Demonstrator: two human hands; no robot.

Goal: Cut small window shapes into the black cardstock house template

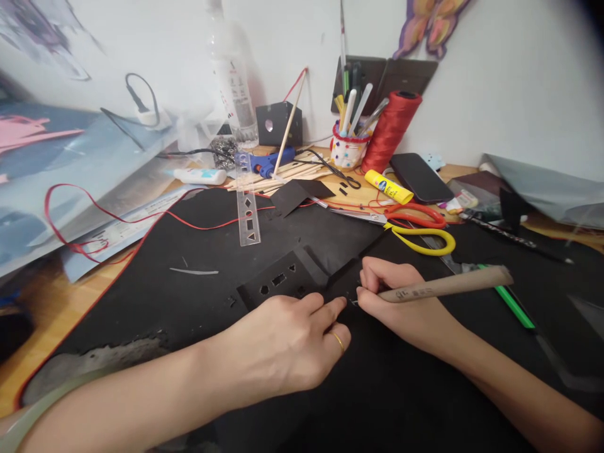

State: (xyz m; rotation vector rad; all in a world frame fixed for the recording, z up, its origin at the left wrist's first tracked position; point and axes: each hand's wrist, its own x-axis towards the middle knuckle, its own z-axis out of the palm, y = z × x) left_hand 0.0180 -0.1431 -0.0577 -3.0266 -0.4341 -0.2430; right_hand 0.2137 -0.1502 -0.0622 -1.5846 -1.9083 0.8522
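My left hand (287, 343) lies on a black mat (189, 296), fingers together, pressing down on a black card piece (283, 280) with small cut-out shapes. My right hand (401, 299) is closed around a tan craft knife (448, 286), held like a pen. The knife's tip meets the black card just beyond my left fingertips. A ring sits on one left finger.
Yellow-and-red scissors (415, 229) and a green pencil (514, 305) lie to the right. A clear stencil ruler (248, 214), red wire (94, 214), glue stick (389, 187), red thread spool (391, 129), pen cup (349, 148), phone (419, 176) and wooden sticks (283, 173) crowd the back.
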